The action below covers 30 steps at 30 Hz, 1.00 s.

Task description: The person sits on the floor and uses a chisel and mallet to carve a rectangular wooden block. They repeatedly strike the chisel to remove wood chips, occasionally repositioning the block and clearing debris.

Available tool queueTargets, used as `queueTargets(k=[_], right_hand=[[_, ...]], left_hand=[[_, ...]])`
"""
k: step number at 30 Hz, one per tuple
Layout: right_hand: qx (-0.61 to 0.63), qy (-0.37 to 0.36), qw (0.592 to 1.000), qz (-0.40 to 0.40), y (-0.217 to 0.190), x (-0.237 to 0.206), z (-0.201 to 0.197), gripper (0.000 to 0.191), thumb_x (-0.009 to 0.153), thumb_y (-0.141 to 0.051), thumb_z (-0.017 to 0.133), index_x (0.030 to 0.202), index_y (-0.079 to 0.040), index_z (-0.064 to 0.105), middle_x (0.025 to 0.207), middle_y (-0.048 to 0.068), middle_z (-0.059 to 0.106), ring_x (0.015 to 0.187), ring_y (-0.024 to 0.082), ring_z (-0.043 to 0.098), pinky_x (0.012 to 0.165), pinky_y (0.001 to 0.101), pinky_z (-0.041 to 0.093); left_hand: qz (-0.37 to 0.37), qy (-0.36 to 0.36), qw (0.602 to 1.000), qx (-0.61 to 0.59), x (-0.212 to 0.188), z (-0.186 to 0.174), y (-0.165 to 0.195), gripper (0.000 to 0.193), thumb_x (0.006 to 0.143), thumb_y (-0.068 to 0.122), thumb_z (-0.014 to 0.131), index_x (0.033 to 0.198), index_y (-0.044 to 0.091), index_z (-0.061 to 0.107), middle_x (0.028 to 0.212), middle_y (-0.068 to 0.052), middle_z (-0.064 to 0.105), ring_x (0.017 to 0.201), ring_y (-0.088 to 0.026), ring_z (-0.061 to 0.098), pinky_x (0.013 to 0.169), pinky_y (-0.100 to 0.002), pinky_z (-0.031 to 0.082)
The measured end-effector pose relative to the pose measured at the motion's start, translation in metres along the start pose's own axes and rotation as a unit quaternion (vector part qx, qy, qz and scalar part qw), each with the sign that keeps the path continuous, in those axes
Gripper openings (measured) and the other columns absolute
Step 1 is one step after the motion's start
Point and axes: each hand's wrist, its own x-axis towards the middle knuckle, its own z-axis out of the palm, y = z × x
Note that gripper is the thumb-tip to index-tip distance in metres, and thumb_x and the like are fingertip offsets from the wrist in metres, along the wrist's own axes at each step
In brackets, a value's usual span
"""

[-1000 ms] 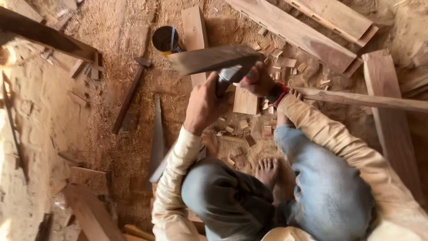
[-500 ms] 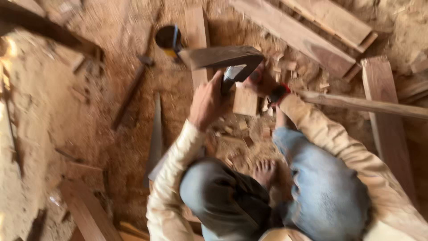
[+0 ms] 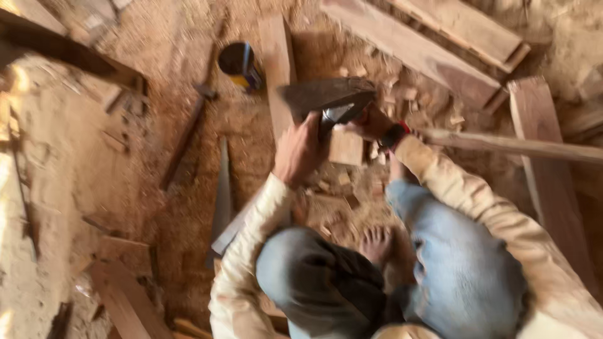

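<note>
At the centre of the sawdust-covered floor, a dark, flat, wedge-shaped wooden piece lay across a pale upright plank, and beneath it a metal-headed hatchet was grasped by the right hand, which wore a red-and-black wristband, while the left hand was pressed, fingers curled, against the square wooden block just below. Farther out lay a long handsaw and a dark-handled hammer to the left, a dark round cup beside the plank, and broad reddish boards at upper right.
</note>
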Motion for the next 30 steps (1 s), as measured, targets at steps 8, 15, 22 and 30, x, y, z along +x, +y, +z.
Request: queueTargets(k=[8,15,22,30], right_hand=[[-0.012,-0.036,0.998,0.053,0.000,-0.008,-0.004,0.032,0.086,-0.026,0.082,0.077,-0.009,0.056,0.072,-0.006,0.057,0.065,0.009,0.055,0.059,0.0281,0.048],[0.042,-0.039,0.996,0.062,0.020,-0.014,0.000,0.021,0.092,-0.020,0.079,0.096,-0.006,0.064,0.093,-0.001,0.068,0.083,0.013,0.064,0.074,0.0309,0.054],[-0.019,-0.034,0.997,0.064,-0.014,-0.011,-0.003,0.030,0.084,-0.025,0.086,0.083,-0.009,0.060,0.083,0.001,0.062,0.080,0.013,0.060,0.073,0.0312,0.048],[0.033,-0.056,0.996,0.054,0.033,-0.005,0.002,0.047,0.099,-0.033,0.073,0.134,-0.004,0.060,0.135,0.012,0.061,0.119,0.018,0.055,0.107,0.0417,0.048]], left_hand=[[0.060,0.155,0.971,-0.170,-0.036,-0.005,-0.023,0.020,0.099,0.015,0.067,0.110,-0.001,0.064,0.079,-0.014,0.068,0.063,-0.027,0.067,0.057,-0.039,0.054],[0.001,-0.022,0.999,0.023,-0.014,0.031,-0.018,0.021,0.095,0.022,0.071,0.092,0.002,0.067,0.068,-0.013,0.065,0.056,-0.030,0.064,0.051,-0.042,0.051],[0.051,0.128,0.953,-0.270,-0.036,-0.003,-0.030,0.018,0.101,0.020,0.068,0.107,0.003,0.064,0.083,-0.016,0.067,0.070,-0.033,0.065,0.061,-0.044,0.053],[-0.002,-0.101,0.989,0.110,-0.025,0.065,-0.058,0.018,0.098,0.025,0.071,0.105,0.010,0.065,0.083,-0.015,0.069,0.075,-0.035,0.067,0.067,-0.048,0.053]])
